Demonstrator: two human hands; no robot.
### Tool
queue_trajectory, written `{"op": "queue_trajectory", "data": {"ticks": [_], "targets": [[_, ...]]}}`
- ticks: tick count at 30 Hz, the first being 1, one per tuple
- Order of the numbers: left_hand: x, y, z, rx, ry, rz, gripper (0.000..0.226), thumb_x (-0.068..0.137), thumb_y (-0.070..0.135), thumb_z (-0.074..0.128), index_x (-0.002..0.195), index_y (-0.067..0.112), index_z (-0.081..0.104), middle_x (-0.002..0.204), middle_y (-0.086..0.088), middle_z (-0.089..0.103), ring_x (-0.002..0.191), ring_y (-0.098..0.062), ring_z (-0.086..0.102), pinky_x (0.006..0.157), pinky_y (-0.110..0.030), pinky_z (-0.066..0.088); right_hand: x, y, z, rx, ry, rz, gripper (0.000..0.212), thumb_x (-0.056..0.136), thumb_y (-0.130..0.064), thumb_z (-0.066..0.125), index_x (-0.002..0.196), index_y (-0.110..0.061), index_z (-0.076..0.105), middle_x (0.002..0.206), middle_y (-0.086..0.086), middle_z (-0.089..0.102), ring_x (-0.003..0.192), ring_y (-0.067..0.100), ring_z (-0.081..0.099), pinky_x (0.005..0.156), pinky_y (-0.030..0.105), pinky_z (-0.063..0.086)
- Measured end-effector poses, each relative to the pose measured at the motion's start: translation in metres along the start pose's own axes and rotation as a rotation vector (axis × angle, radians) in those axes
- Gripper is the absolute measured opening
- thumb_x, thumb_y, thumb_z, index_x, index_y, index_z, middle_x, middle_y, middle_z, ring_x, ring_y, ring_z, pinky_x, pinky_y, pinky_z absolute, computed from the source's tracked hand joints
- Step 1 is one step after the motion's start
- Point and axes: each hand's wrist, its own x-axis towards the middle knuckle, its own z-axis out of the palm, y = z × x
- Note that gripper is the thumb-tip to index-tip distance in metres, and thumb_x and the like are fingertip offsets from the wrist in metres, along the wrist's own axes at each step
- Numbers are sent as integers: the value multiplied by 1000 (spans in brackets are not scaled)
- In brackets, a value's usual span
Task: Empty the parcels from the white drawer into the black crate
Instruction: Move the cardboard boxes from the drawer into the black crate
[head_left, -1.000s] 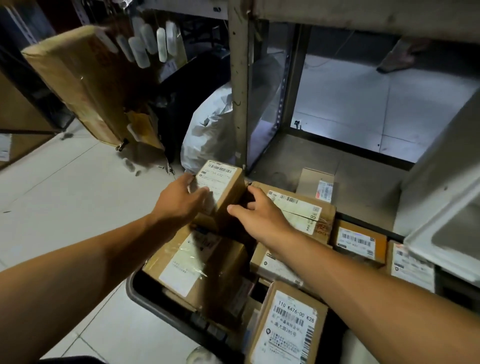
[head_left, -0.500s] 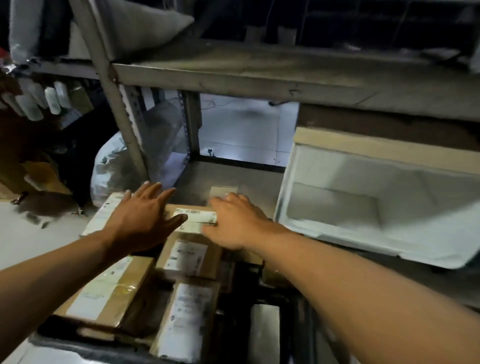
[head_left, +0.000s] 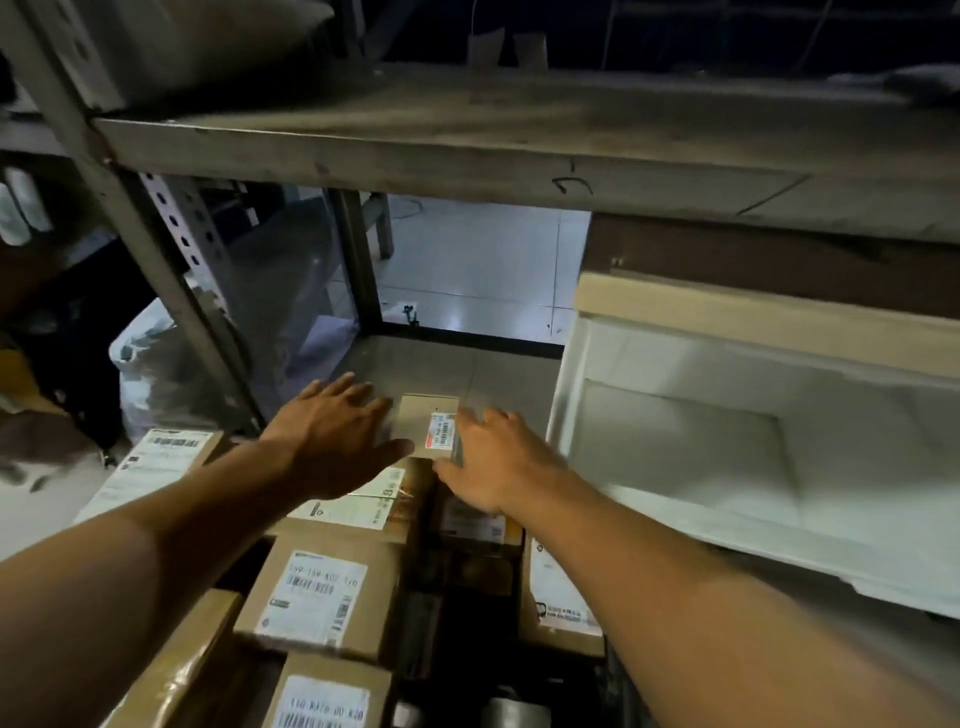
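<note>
Nearest: parcels heaped in the crate, labels up, stacked in overlapping layers. The crate itself barely shows, only dark gaps between boxes low in frame. One parcel sits at the left edge of the heap, close to the floor side.

Middle: both hands reach forward over the heap, palms down. Left hand spread wide and flat, holding nothing, thumb tip by the near edge of a small box. Right hand also flat and loose, empty, fingers just beside the box's barcode label. The small box lies on the shelf floor beyond the crate, between the two hands, not yet gripped.

Right: the drawer tilted open, white inside, no parcels visible in the part shown.

Far: shelf frame, a board overhead, bright tiled floor past it.

Risks, as judged:
- Heap is high and uneven; adding the small box on top could slide it or a neighbour off the left edge.
- Flat hands may push the box further back rather than lift it.
- Low board overhead; lifting high could knock knuckles.
</note>
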Motion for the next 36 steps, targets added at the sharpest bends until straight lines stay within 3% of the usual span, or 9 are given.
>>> {"op": "queue_trajectory", "data": {"ticks": [4, 8, 13, 18, 22, 26, 29, 33, 36], "targets": [[54, -5, 26, -78, -29, -19, 60, 95, 70, 30, 124, 24, 56, 120, -1, 61, 115, -21, 55, 97, -41, 44, 51, 6, 32, 95, -26, 32, 54, 97, -53, 51, 140, -21, 50, 133, 9, 53, 119, 30, 52, 94, 45, 50], [107, -13, 51, -160, -145, -76, 57, 97, 66, 37, 115, 19, 63, 87, 2, 62, 80, -14, 59, 70, -27, 44, 102, 21, 59, 173, -23, 132, 47, 99, -48, 47, 135, -18, 55, 129, 10, 59, 114, 30, 57, 92, 44, 53], [155, -23, 87, -219, -390, -79, 60, 97, 60, 47, 139, 17, 53, 122, -10, 62, 104, -23, 59, 86, -29, 41, 152, 37, 88, 202, -176, 233, 46, 91, -40, 58, 133, -20, 58, 126, 9, 63, 109, 29, 62, 90, 41, 55], [177, -26, 119, -424, -546, -103, 51, 99, 35, 58, 143, 10, 47, 143, -12, 51, 129, -27, 50, 108, -34, 38, 176, 39, 112, 287, -336, 277, 55, 90, -34, 58, 143, -19, 52, 139, 10, 58, 119, 30, 59, 92, 32, 50], [180, -31, 123, -529, -486, -187, 52, 94, 48, 62, 127, 8, 57, 119, -6, 60, 107, -21, 56, 91, -29, 44, 180, 36, 114, 473, -294, 328, 52, 89, -38, 58, 138, -21, 57, 136, 8, 61, 117, 28, 60, 98, 36, 51], [173, -36, 92, -804, -272, -277, 32, 94, 45, 64, 98, 13, 60, 87, -1, 56, 77, -13, 53, 65, -22, 39, 175, 33, 97, 1019, -93, 534, 50, 91, -42, 63, 135, -20, 53, 130, 5, 61, 112, 27, 60, 99, 45, 52], [153, -43, 66, -937, -173, -258, 24, 90, 37, 71, 97, 13, 70, 89, -7, 67, 78, -15, 60, 62, -22, 43, 164, 20, 77, 1319, 43, 616, 37, 89, -31, 68, 119, -18, 53, 120, 10, 63, 102, 27, 64, 90, 46, 59], [106, -49, 24, -1028, -111, -227, 11, 88, 24, 74, 94, 14, 74, 93, -9, 70, 86, -20, 62, 70, -29, 51, 131, 1, 35, 1370, 22, 512, 27, 91, -19, 71, 115, -14, 57, 109, 10, 68, 101, 27, 68, 92, 47, 58], [61, -48, -7, -988, -106, -198, 8, 91, 20, 71, 95, 13, 69, 91, -9, 68, 78, -14, 63, 62, -21, 51, 94, -10, -1, 1258, -95, 398, 23, 92, -12, 70, 113, -13, 60, 101, 6, 70, 92, 21, 67, 86, 39, 59]]}}
